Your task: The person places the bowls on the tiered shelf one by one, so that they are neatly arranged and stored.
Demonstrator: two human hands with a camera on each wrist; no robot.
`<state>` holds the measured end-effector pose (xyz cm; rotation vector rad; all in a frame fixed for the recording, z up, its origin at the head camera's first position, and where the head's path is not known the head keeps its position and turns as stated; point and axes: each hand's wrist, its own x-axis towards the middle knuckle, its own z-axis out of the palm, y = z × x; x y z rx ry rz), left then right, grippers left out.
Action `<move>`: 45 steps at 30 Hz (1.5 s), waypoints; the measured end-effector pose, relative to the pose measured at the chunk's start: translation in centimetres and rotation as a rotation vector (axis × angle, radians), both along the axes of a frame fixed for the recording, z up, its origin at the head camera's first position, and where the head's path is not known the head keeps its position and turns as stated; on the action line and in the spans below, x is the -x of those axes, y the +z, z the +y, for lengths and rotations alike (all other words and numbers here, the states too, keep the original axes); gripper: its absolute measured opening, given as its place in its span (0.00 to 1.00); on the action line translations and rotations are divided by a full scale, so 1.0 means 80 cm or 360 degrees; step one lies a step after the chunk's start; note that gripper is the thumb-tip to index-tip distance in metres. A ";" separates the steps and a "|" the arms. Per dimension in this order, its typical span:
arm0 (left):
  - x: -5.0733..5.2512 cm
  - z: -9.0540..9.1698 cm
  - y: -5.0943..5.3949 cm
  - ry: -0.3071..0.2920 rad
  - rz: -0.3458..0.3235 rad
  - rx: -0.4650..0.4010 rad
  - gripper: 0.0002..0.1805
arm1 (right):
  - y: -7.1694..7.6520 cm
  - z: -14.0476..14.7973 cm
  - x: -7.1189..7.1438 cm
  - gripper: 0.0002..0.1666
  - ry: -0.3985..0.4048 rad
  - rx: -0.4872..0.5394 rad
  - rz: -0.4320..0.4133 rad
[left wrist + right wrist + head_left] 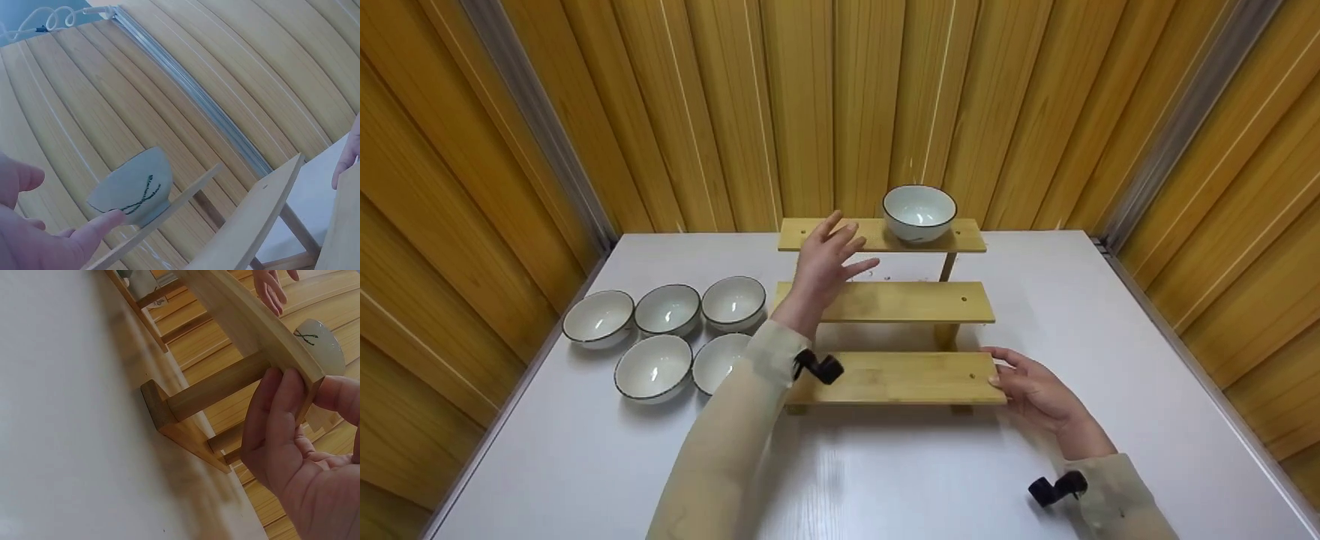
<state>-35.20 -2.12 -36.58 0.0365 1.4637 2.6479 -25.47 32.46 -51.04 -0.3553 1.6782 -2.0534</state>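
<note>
A three-tier wooden stand (907, 379) stands on the white table. On the right part of its top tier sits a white bowl (919, 214) with a dark rim; the left wrist view shows a green line pattern on the bowl (138, 188). My left hand (826, 266), fingers spread and holding nothing, hovers over the stand's left side, left of that bowl. My right hand (1039, 394) grips the right end of the lowest tier; in the right wrist view the fingers (275, 410) are under the board and the thumb is at its edge.
Several bowls stand upright on the table left of the stand, among them a front bowl (653, 367) and a far-left bowl (598, 319). My left forearm partly covers one bowl (718, 361). Wood-panelled walls (720, 112) enclose the white table (885, 472) at the back and sides.
</note>
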 end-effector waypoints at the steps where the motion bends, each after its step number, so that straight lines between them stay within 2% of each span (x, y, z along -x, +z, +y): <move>1: -0.007 -0.010 -0.002 -0.0004 0.0016 -0.0019 0.32 | 0.000 0.000 0.000 0.24 -0.0001 0.0000 0.0000; 7: -0.051 -0.076 -0.009 0.0015 0.0137 -0.0017 0.30 | 0.000 0.000 -0.002 0.25 -0.0003 -0.0039 0.0004; 13: -0.091 -0.135 -0.019 0.0116 0.0209 0.0071 0.28 | 0.001 0.001 -0.001 0.24 0.0012 -0.0005 0.0007; 17: -0.113 -0.168 -0.029 0.0203 0.0197 0.0138 0.27 | 0.000 0.001 0.000 0.24 0.0033 0.0017 0.0033; 22: -0.136 -0.214 -0.043 0.0316 0.0101 0.0273 0.28 | -0.001 0.002 0.001 0.24 0.0029 0.0021 0.0041; 25: -0.152 -0.247 -0.050 0.0439 0.0047 0.0442 0.31 | -0.001 0.001 0.001 0.25 0.0030 0.0007 0.0045; 27: -0.161 -0.270 -0.056 0.0563 0.0015 0.0562 0.32 | -0.001 0.001 0.001 0.25 0.0030 -0.0003 0.0046; 32: -0.172 -0.324 -0.074 0.0910 -0.0178 0.0791 0.35 | -0.001 0.002 0.000 0.24 0.0005 -0.0007 0.0016; 36: -0.175 -0.360 -0.096 0.1065 -0.0376 0.1035 0.37 | 0.000 0.001 0.000 0.24 -0.0011 -0.0012 0.0012; 38: -0.177 -0.374 -0.110 0.1082 -0.0442 0.1184 0.38 | 0.000 0.000 0.000 0.24 -0.0011 -0.0017 0.0019; 41: -0.178 -0.388 -0.130 0.1050 -0.0494 0.1381 0.40 | -0.001 0.000 0.000 0.24 0.0002 0.0002 0.0019; 45: -0.175 -0.396 -0.151 0.0946 -0.0532 0.1495 0.43 | -0.003 0.001 0.000 0.25 0.0035 0.0062 0.0014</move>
